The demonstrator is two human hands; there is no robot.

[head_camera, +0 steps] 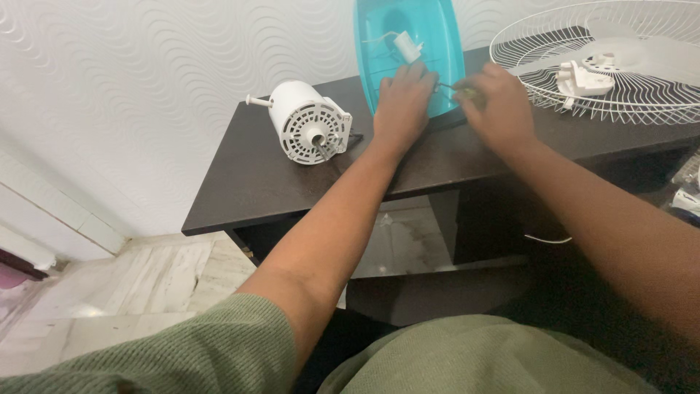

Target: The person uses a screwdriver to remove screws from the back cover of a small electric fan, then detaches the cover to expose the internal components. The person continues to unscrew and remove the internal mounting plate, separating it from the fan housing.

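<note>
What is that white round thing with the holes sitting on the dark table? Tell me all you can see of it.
The white motor housing is a stubby cylinder, plastic by the look of it, lying on its side on the dark table near the wall. Its round face, turned toward the camera, is pierced with vent slots around a central hub, from which a thin shaft sticks out. A small knobbed pin projects from its far end. Neither hand touches it; the left hand is nearest.

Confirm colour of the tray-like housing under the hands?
Teal housing; clearest in the head view.
</note>
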